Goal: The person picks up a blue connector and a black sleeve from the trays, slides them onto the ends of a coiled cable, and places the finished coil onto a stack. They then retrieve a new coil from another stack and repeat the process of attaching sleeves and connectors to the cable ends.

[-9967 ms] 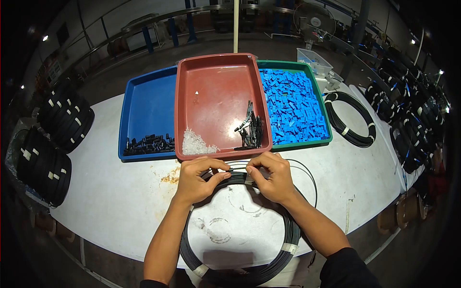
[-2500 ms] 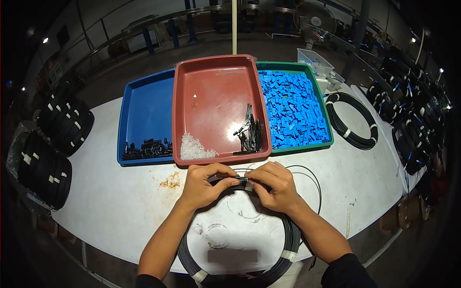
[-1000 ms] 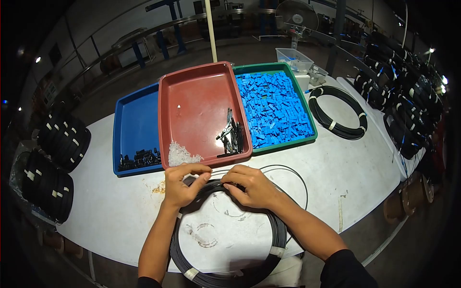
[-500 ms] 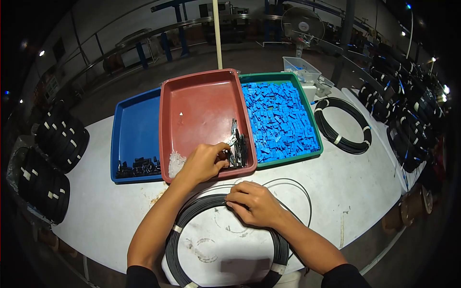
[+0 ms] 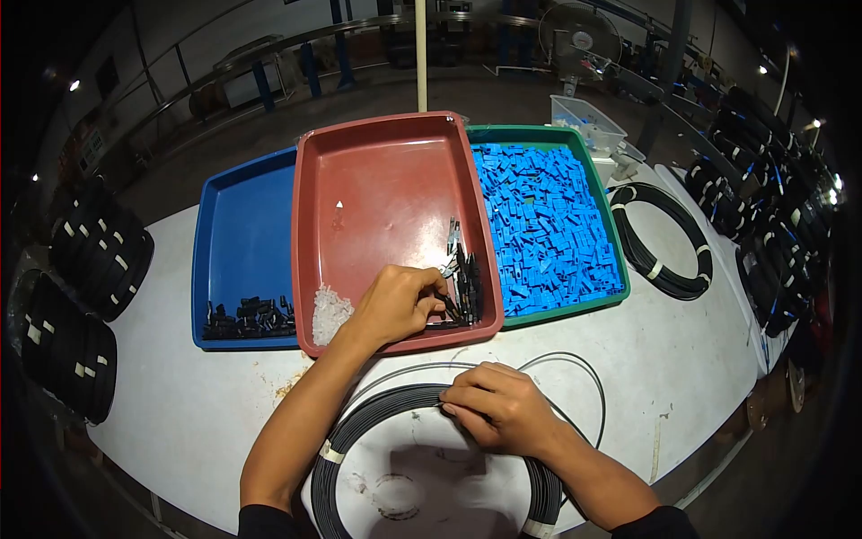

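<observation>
My left hand (image 5: 400,304) reaches into the red tray (image 5: 305,225), at its front right corner. Its fingers are bent together among slim black parts (image 5: 468,283); what lies between the fingertips is hidden. Below the tray, a coil of black cable (image 5: 328,490) lies on the table, bound with white tape. At the coil's top edge my right hand (image 5: 498,404) is closed, thumb and fingers pinching the black cable. A loose loop of cable (image 5: 600,386) arcs out behind that hand.
Small clear plastic pieces (image 5: 330,314) lie in the red tray. A blue tray (image 5: 202,260) with black parts stands left, a green tray (image 5: 620,260) of blue clips right. Another cable coil (image 5: 682,292) lies farther right. Coils are stacked at both sides of the white table (image 5: 162,395).
The camera view has shifted slightly, so the trays and coil appear moved. My left hand's fingers have drawn closer together by the black parts. My right hand keeps its pinch at the coil.
</observation>
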The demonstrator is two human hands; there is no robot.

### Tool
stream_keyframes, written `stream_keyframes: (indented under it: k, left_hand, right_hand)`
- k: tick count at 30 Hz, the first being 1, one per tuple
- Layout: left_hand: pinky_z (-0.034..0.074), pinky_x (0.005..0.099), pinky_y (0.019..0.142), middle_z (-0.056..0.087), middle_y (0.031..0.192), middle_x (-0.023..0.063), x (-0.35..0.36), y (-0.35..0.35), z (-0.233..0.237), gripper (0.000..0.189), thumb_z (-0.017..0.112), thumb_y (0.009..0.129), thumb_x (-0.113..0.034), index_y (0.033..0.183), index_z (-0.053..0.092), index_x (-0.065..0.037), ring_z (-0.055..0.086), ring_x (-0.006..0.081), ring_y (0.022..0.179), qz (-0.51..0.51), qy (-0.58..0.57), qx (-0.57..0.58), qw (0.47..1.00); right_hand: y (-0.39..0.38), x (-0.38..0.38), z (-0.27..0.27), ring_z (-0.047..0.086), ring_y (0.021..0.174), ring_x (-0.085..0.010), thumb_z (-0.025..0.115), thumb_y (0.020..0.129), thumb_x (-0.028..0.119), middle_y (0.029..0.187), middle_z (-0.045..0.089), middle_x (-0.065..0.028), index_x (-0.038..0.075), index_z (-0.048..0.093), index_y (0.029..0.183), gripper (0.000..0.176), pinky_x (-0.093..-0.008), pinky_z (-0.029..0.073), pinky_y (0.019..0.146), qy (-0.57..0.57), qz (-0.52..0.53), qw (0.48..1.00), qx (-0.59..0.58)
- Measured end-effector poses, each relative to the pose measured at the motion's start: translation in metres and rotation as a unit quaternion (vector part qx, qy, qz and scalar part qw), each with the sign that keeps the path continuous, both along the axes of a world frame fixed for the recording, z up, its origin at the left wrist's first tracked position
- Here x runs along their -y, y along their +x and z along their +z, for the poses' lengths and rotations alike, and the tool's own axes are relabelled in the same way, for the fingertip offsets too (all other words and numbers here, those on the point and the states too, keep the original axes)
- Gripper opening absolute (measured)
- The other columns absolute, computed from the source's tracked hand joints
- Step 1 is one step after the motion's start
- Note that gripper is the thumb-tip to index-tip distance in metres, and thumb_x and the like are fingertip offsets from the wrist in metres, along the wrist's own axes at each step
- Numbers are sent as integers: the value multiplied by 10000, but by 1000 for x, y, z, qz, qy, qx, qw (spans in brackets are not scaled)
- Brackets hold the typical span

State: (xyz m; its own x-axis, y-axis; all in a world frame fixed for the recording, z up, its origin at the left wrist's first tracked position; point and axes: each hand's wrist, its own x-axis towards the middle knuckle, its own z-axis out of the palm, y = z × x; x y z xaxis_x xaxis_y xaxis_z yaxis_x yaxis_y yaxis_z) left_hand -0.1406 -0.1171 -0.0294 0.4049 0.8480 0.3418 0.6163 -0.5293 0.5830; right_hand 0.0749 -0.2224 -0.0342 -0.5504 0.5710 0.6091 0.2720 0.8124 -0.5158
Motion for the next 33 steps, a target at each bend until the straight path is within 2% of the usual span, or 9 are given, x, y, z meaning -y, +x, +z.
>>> stream_keyframes:
  k: [3,7,12,16,21,25,28,30,33]
  left_hand:
    - [576,369,665,729,782,195,-2,-1,-2,158,752,804,3,948,703,45,742,290,715,-21,48,13,999]
    - [578,376,686,728,806,202,-5,-1,1,149,737,805,13,947,702,45,741,313,741,-30,27,1,999]
    - [565,426,696,726,863,212,-4,1,-3,154,688,870,-95,952,704,34,715,349,737,-52,109,3,993]
    - [554,420,671,717,829,204,-1,-1,2,184,667,895,-136,955,700,34,693,347,686,-51,82,33,995]
    - [530,316,616,696,733,126,20,0,25,134,671,932,-114,951,688,17,702,181,684,-10,-3,61,998]
    - [533,299,600,691,774,107,36,-4,30,128,681,943,-100,1004,663,10,707,141,713,18,30,39,999]
    - [542,282,612,665,848,81,61,-3,37,196,692,949,-76,1117,618,-5,706,131,734,0,48,99,994]
    - [545,259,648,627,910,46,86,1,47,276,693,956,-55,1204,575,-28,691,104,764,25,-80,199,976]
    - [545,243,673,606,912,21,104,-5,39,329,698,952,-35,1246,550,-38,666,76,793,38,-53,172,983]
  right_hand:
    - [1,-1,1,683,777,-257,793,789,45,886,697,-81,48,739,924,146,-361,560,702,-4,4,1000,11]
    - [1,-1,1,681,771,-251,796,785,34,891,694,-76,51,735,948,174,-358,556,696,-11,6,1000,11]
    - [0,1,4,672,791,-252,755,804,43,876,674,-65,60,720,924,126,-356,554,719,-23,0,1000,11]
    - [0,1,3,675,796,-255,756,809,43,877,675,-70,53,720,924,120,-357,557,722,-22,2,1000,8]
    - [0,3,3,682,810,-263,752,813,30,885,679,-85,39,728,925,114,-360,565,733,-25,-2,1000,0]
    - [1,4,4,700,792,-273,766,800,3,908,696,-113,34,760,977,180,-347,578,709,-24,-6,1000,-12]
    - [1,5,4,684,804,-305,728,830,7,907,683,-130,10,748,964,135,-375,564,735,-70,5,997,-37]
    - [2,5,4,687,807,-305,726,833,10,912,686,-130,13,751,966,136,-375,565,737,-70,11,997,-42]
    - [3,5,1,697,822,-309,722,840,26,932,697,-133,18,760,972,137,-376,569,748,-71,19,996,-42]
